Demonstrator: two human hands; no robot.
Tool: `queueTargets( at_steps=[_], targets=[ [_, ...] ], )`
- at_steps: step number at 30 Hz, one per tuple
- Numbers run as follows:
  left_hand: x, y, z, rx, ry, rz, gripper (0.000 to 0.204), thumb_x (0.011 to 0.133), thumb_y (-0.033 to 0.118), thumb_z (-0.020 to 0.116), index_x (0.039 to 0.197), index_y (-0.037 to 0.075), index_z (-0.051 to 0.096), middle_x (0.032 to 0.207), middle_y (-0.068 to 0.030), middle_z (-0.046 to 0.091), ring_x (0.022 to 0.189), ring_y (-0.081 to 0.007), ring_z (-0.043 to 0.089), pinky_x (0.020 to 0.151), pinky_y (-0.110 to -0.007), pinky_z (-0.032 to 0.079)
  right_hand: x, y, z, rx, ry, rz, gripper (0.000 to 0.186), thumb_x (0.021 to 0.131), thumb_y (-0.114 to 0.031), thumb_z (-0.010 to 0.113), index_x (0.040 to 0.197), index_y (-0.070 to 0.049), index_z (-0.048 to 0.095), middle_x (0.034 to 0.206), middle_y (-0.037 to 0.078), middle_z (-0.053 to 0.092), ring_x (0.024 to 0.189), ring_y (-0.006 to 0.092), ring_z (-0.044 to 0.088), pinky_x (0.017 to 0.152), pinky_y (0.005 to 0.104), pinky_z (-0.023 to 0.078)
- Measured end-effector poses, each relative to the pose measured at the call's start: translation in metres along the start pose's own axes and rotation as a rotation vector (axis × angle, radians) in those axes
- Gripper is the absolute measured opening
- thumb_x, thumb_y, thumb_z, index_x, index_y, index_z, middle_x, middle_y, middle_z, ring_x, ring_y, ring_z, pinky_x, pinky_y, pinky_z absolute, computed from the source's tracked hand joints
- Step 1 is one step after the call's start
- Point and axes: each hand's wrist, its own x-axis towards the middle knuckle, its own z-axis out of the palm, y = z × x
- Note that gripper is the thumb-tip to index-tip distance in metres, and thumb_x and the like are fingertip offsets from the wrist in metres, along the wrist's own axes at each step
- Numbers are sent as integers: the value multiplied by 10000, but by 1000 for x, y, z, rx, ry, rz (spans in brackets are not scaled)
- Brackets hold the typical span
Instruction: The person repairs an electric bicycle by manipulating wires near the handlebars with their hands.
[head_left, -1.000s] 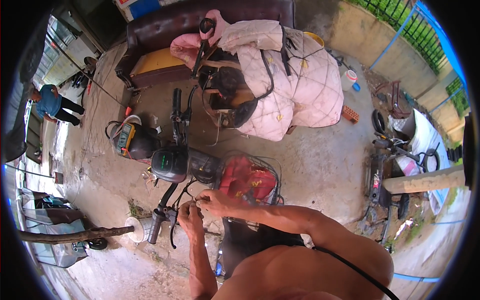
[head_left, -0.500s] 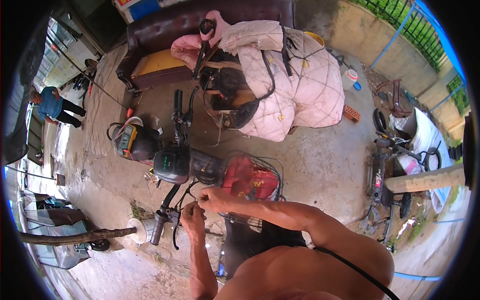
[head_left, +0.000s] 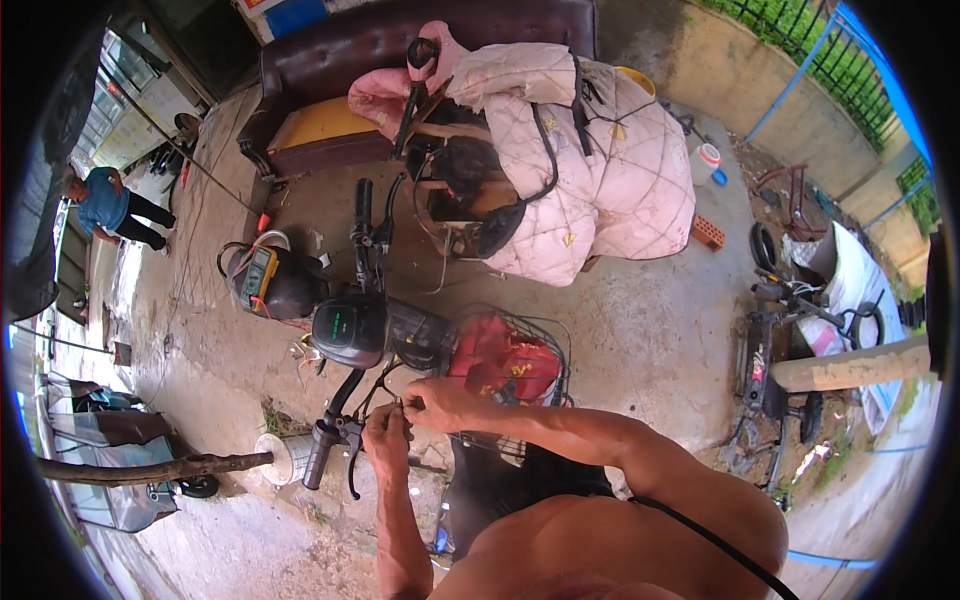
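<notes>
Close beside the handlebar of an electric bike, my left hand (head_left: pixel 388 430) and my right hand (head_left: pixel 435 403) nearly meet, fingers pinched. Whatever lies between the fingertips is too small to make out. Thin black cables (head_left: pixel 378 388) run from the bars right by them. Below the hands sit the near grip (head_left: pixel 318 455) and its brake lever (head_left: pixel 353 472). The black display housing (head_left: pixel 350 330), with lit green marks, is at the middle of the bars. The far grip (head_left: pixel 363 205) points away. A wire basket (head_left: pixel 568 372) holding a red bag (head_left: pixel 500 360) is right of the display.
A yellow multimeter (head_left: pixel 259 274) rests against the black seat. Beyond the bike stand a pink quilted cover (head_left: pixel 630 180) over another vehicle and a brown sofa (head_left: pixel 430 48). A scooter (head_left: pixel 765 370) is at right. A wooden pole (head_left: pixel 160 469) reaches in from the left, where a person (head_left: pixel 112 208) stands.
The whole view has shifted slightly, so the scene sits a little further right. My hands stay pinched together at nearly the same spot by the cables.
</notes>
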Motion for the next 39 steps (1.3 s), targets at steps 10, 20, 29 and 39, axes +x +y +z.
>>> queueTargets(
  at_steps=[10, 20, 29, 39],
  targets=[
    [2, 1, -3, -53, -8, -118, 114, 966, 106, 622, 982, -3, 650, 705, -26, 616, 544, -74, 512, 482, -236, 375, -3, -9, -10, 151, -88, 67, 252, 901, -232, 672, 981, 8, 673, 828, 168, 692, 747, 254, 677, 691, 379, 518],
    [3, 7, 12, 133, 66, 79, 129, 975, 95, 615, 981, -25, 660, 716, -22, 621, 554, -76, 524, 493, -248, 403, -20, -26, -14, 14, 7, 2, 246, 872, -237, 678, 978, -15, 694, 875, 176, 698, 823, 344, 695, 724, 422, 545],
    [-17, 22, 2, 311, 109, 165, 220, 955, 77, 605, 1114, -42, 700, 918, -144, 723, 736, -167, 688, 655, -309, 568, -18, -38, -5, 60, -35, 100, 333, 894, -262, 690, 1130, -26, 696, 964, 174, 733, 886, 264, 724, 803, 354, 559],
    [-16, 3, -8, 222, 42, 145, 271, 943, 180, 674, 1165, 28, 697, 965, -188, 725, 842, -281, 716, 724, -362, 546, -18, -21, -1, 214, -67, 94, 258, 999, -200, 596, 1159, -23, 696, 1022, 156, 712, 887, 270, 691, 795, 360, 532]
  ],
)
